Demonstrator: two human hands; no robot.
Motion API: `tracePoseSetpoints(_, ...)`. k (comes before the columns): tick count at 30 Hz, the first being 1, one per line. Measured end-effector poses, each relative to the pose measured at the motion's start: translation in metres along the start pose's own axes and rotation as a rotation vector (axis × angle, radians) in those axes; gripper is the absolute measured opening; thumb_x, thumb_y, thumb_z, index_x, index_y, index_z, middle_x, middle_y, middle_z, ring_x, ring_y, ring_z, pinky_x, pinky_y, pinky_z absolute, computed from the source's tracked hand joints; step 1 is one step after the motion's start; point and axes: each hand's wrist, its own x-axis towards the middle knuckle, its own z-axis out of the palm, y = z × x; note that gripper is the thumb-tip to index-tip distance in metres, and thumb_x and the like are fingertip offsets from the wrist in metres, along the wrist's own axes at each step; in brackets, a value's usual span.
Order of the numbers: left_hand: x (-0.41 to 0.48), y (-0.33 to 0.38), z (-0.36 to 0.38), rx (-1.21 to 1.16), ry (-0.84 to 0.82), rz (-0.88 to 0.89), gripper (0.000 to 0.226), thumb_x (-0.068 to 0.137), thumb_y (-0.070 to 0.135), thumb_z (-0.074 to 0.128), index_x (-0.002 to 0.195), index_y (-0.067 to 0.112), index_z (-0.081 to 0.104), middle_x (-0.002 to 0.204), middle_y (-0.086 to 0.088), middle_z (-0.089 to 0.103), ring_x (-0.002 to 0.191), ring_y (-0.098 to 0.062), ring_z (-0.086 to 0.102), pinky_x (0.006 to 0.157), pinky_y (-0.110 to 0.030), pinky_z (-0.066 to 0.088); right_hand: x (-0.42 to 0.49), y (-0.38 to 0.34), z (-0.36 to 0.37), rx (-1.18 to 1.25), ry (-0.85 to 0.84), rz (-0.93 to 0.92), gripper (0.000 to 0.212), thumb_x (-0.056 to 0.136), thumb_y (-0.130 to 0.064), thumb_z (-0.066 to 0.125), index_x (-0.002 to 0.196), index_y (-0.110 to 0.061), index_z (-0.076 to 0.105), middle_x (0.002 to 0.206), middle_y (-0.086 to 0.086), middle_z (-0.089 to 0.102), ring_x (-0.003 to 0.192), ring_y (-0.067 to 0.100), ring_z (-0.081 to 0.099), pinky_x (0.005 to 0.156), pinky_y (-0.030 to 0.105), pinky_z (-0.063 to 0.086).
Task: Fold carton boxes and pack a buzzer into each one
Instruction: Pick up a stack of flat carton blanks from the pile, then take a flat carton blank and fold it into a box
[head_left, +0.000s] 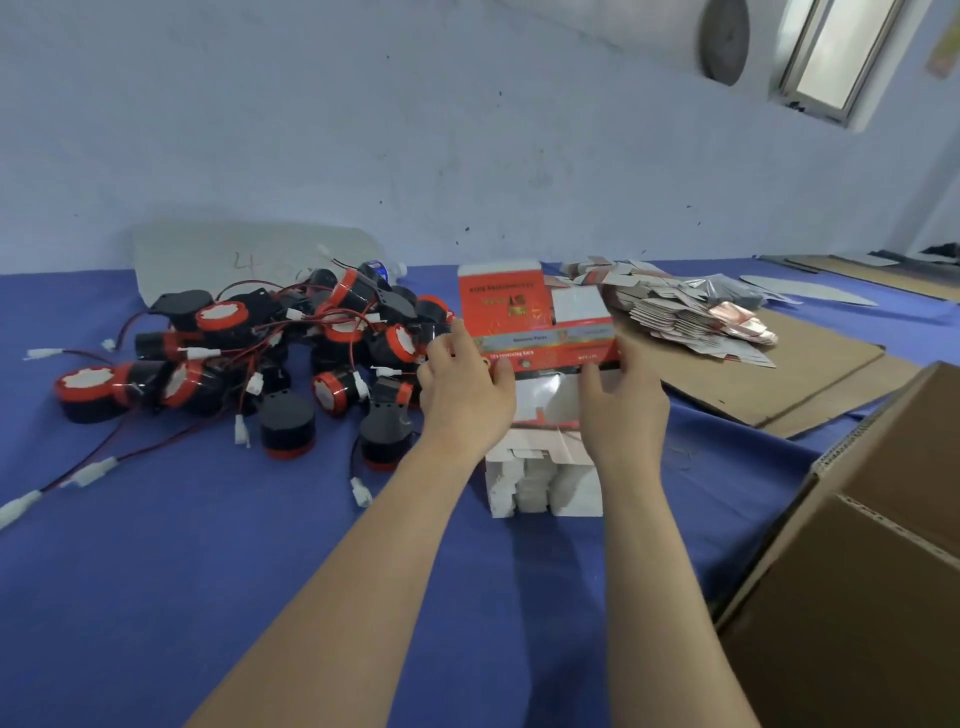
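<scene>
The print on the red carton (535, 317) is blurred and unreadable, and both hands cover parts of its lower edge. A bottle (382, 270) shows only one end behind the pile of buzzers (260, 353). The large cardboard box (857, 571) at the right is cut off by the frame, and what it holds cannot be seen. The white carton pieces (540, 483) on the table below the hands are smeared, so their shape is unclear.

The left hand (462, 387) grips the red carton with fingers curled round its left edge. The right hand (623, 408) holds its lower right edge, with the fingertips out of sight. The carton is flat and held upright above the blue table (260, 571). It is between the black-and-red buzzers with their tangled wires and a stack of flat cartons (691, 317). That stack lies on a brown cardboard sheet (810, 374).
</scene>
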Motion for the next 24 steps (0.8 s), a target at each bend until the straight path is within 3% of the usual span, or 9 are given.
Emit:
tracePoseSetpoints(4, 0.001, -0.005, -0.036, -0.407, 0.123, 0.082, 0.054, 0.098, 0.018, 0.049, 0.146, 0.010, 0.027, 0.124, 0.002, 0.055, 0.113, -0.016, 0.052, 0.089, -0.022, 0.039, -0.016, -0.039, 0.015, 0.120, -0.021, -0.168, 0.050, 0.094, -0.016, 0.054, 0.142, -0.016, 0.041, 0.137, -0.002, 0.052, 0.125, 0.013, 0.046, 0.091, 0.017, 0.032)
tracePoseSetpoints(8, -0.004, -0.039, -0.082, -0.507, 0.300, 0.064, 0.049, 0.095, 0.023, 0.056, 0.139, 0.020, 0.037, 0.112, 0.016, 0.060, 0.097, 0.004, 0.056, 0.079, -0.013, 0.041, -0.039, -0.073, 0.056, 0.057, -0.206, -0.297, 0.054, 0.097, -0.024, 0.047, 0.148, -0.014, 0.031, 0.144, 0.005, 0.045, 0.132, 0.021, 0.041, 0.101, 0.031, 0.033)
tracePoseSetpoints(10, -0.009, -0.062, -0.104, -0.529, 0.375, 0.040, 0.043, 0.090, 0.029, 0.062, 0.128, 0.029, 0.041, 0.105, 0.025, 0.059, 0.087, 0.018, 0.054, 0.073, -0.006, 0.039, -0.055, -0.088, 0.082, 0.104, -0.268, -0.318, 0.053, 0.099, -0.025, 0.044, 0.149, -0.015, 0.028, 0.145, 0.006, 0.044, 0.132, 0.023, 0.040, 0.099, 0.029, 0.031)
tracePoseSetpoints(12, -0.014, -0.083, -0.125, -0.536, 0.446, 0.007, 0.049, 0.085, 0.032, 0.070, 0.124, 0.029, 0.040, 0.111, 0.019, 0.059, 0.095, 0.015, 0.056, 0.080, -0.009, 0.042, -0.074, -0.100, 0.107, 0.170, -0.323, -0.333, 0.052, 0.100, -0.023, 0.043, 0.149, -0.020, 0.029, 0.142, 0.003, 0.049, 0.125, 0.021, 0.047, 0.090, 0.027, 0.035)
tracePoseSetpoints(15, -0.021, -0.112, -0.147, -0.507, 0.558, -0.051, 0.071, 0.071, 0.037, 0.081, 0.126, 0.020, 0.040, 0.125, 0.000, 0.055, 0.115, -0.011, 0.055, 0.099, -0.033, 0.047, -0.102, -0.106, 0.142, 0.276, -0.419, -0.329, 0.054, 0.098, -0.018, 0.044, 0.149, -0.028, 0.029, 0.137, -0.004, 0.054, 0.117, 0.014, 0.054, 0.087, 0.025, 0.042)
tracePoseSetpoints(17, -0.026, -0.127, -0.154, -0.450, 0.641, -0.085, 0.083, 0.064, 0.041, 0.083, 0.129, 0.018, 0.038, 0.127, -0.001, 0.049, 0.120, -0.016, 0.051, 0.104, -0.040, 0.043, -0.117, -0.105, 0.160, 0.345, -0.482, -0.321, 0.052, 0.099, -0.020, 0.045, 0.146, -0.036, 0.030, 0.124, -0.013, 0.059, 0.104, 0.002, 0.057, 0.077, 0.014, 0.041)
tracePoseSetpoints(19, -0.032, -0.142, -0.155, -0.419, 0.705, -0.103, 0.085, 0.062, 0.038, 0.086, 0.129, 0.019, 0.038, 0.125, 0.000, 0.048, 0.118, -0.014, 0.051, 0.103, -0.041, 0.044, -0.129, -0.100, 0.174, 0.448, -0.511, -0.285, 0.040, 0.100, -0.020, 0.045, 0.130, -0.046, 0.040, 0.102, -0.029, 0.061, 0.089, -0.014, 0.056, 0.069, 0.003, 0.039)
tracePoseSetpoints(21, -0.039, -0.156, -0.151, -0.410, 0.731, -0.105, 0.084, 0.056, 0.048, 0.083, 0.125, 0.023, 0.040, 0.122, 0.003, 0.050, 0.114, -0.012, 0.053, 0.099, -0.039, 0.047, -0.138, -0.092, 0.183, 0.498, -0.536, -0.218, 0.031, 0.100, -0.020, 0.044, 0.114, -0.048, 0.043, 0.095, -0.039, 0.059, 0.090, -0.023, 0.052, 0.069, -0.002, 0.037)
tracePoseSetpoints(24, -0.050, -0.173, -0.141, -0.422, 0.723, -0.084, 0.084, 0.055, 0.050, 0.082, 0.124, 0.027, 0.039, 0.121, 0.006, 0.053, 0.111, -0.006, 0.056, 0.096, -0.032, 0.050, -0.144, -0.081, 0.193, 0.486, -0.590, -0.156, 0.025, 0.101, -0.023, 0.041, 0.120, -0.037, 0.050, 0.098, -0.030, 0.059, 0.089, -0.021, 0.051, 0.072, 0.000, 0.038)
